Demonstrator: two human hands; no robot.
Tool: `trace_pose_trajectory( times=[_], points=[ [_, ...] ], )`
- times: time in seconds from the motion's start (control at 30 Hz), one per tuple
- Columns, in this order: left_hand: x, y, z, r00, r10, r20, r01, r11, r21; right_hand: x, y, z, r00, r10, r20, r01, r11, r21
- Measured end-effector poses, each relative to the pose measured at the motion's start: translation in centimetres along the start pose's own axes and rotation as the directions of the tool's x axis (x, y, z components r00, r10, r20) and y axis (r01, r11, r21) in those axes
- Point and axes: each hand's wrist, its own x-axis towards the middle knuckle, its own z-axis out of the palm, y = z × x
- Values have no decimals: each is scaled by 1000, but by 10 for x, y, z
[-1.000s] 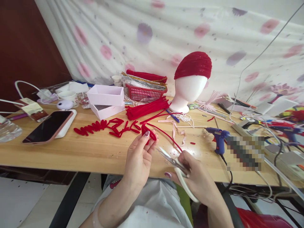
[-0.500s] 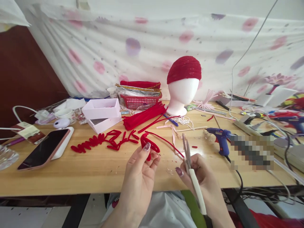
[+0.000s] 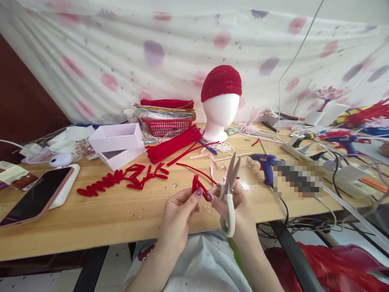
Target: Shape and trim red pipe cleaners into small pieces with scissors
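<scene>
Red fuzzy stem, bent into a small folded piece (image 3: pixel 196 183), sat b/w the two hands over the near part of the desk (image 3: pixel 106 221), approx mid-view. L hand (image 3: pixel 179 213) had it pinched: thumb on top, other fingers curled underneath, partly hidden. R hand (image 3: pixel 240 211) had its fingers wrapped round the scissors (image 3: pixel 231 202), white handles low, blades pointing up & away, tips slightly apart, nothing seen b/w them. R thumb stuck out past the scissors & reached the piece's near R end; looked like contact, tho too small to be sure.

Key relation, imo: the piece lay at the L thumb tip & just L of the R thumb tip, long axis slanting from far L to near R, so the R thumb met its low end. L hand was the closer of the two, w/ the firmer hold by the look of it; scissor blades stood off to the R, apart from the piece & not aimed at it.

A thin red stem (image 3: pixel 194 169) ran diagonally over the desk twd the R hand; whether its end was held or merely passed behind the scissors couldn't be made out, ditto any join w/ the piece.

Nearby: row of red loops (image 3: pixel 103 182) to the L, branched red bits (image 3: pixel 146 177) next to it, bundle of red stems (image 3: pixel 173 145) beyond, blue glue gun (image 3: pixel 266 167) to the R.
</scene>
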Motion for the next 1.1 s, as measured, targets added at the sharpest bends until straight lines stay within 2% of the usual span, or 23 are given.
trace_pose_trajectory(
  times=[0.17,0.27,0.37,0.47,0.57,0.67,0.8,0.9,0.97,1.1],
  points=[
    [-5,5,-5,999,13,39,-19,990,143,5,5,-8,1000,-13,2,14,1000,-28],
    [-4,8,-8,999,51,-5,-49,987,156,5,6,-13,999,-50,-8,50,999,-18],
    [0,13,-11,987,123,-108,-119,992,45,0,4,-20,995,-67,69,73,993,-93],
    [3,22,-12,972,161,-172,-183,976,-116,-6,2,-27,964,-3,266,73,964,-254],
    [4,29,-10,977,143,-158,-178,954,-240,-11,3,-27,921,83,380,121,867,-483],
    [2,31,-6,983,131,-125,-163,942,-294,-14,5,-23,909,130,395,144,793,-592],
    [-4,26,-1,992,92,-84,-114,940,-321,-15,3,-20,919,135,371,118,804,-583],
    [-5,22,1,993,80,-86,-104,938,-331,-15,-2,-19,888,173,426,98,834,-543],
    [-4,20,2,991,80,-103,-111,935,-336,-15,-4,-19,863,182,472,132,820,-557],
    [-4,18,4,990,75,-120,-113,930,-350,-15,-3,-17,860,181,477,149,805,-574]
  ],
)
